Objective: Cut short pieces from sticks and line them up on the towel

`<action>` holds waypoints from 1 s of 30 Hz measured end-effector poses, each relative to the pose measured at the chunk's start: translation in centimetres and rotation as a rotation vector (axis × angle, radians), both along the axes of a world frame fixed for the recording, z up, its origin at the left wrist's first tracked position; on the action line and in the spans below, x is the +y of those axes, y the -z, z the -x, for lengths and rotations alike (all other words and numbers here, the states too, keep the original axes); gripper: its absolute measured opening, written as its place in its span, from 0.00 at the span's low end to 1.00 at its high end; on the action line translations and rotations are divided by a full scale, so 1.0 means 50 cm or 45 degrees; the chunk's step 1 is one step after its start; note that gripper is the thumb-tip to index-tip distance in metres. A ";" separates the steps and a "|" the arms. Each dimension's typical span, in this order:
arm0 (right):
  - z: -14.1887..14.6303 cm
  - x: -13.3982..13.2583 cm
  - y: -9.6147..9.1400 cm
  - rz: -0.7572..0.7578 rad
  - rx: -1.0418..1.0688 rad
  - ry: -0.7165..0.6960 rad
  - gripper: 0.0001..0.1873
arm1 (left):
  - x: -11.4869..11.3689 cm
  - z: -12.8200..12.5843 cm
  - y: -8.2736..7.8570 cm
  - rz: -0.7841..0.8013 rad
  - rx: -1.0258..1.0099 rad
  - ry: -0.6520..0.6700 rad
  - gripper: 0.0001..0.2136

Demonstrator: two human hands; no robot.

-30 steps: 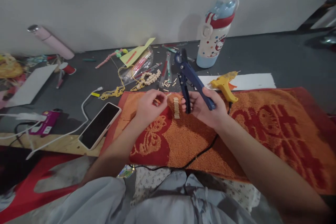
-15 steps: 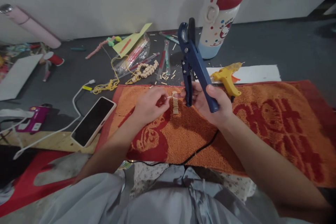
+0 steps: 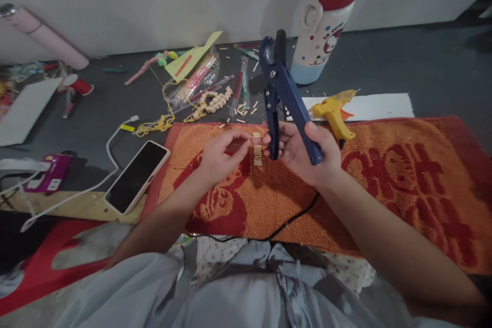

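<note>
My right hand is wrapped round the handles of a blue pipe cutter, whose jaw end points up and away from me. Its index finger reaches left, close to the fingertips of my left hand. The left thumb and index finger come together in a pinch over the towel; whatever is between them is too small to make out. Just below these fingertips lies a neat row of short wooden stick pieces on the orange towel.
More cut pieces lie scattered behind the towel, beside a bundle of strung pieces. A yellow glue gun rests on white card, its black cord crossing the towel. A bottle stands behind; a phone lies left.
My left fingers have shifted slightly right, and the pale stick visible between them before is no longer distinct. The pipe cutter has dipped a little in my right hand.
</note>
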State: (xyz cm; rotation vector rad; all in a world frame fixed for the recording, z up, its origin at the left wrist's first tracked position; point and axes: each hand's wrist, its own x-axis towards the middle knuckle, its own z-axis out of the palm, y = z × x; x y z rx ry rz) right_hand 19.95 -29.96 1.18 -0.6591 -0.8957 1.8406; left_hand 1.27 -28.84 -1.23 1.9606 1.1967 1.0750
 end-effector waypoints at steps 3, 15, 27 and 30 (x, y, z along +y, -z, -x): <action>-0.001 0.003 0.005 -0.024 0.038 -0.017 0.23 | 0.000 -0.005 0.005 0.096 -0.099 -0.022 0.08; -0.011 0.005 0.018 -0.047 -0.240 0.048 0.18 | 0.037 0.016 -0.004 0.165 -0.447 -0.214 0.09; -0.003 -0.007 0.025 -0.236 -0.767 -0.159 0.19 | 0.062 0.049 -0.011 0.104 -0.721 -0.380 0.09; -0.001 -0.012 0.023 -0.292 -0.866 -0.169 0.23 | 0.059 0.048 -0.017 0.067 -0.721 -0.429 0.09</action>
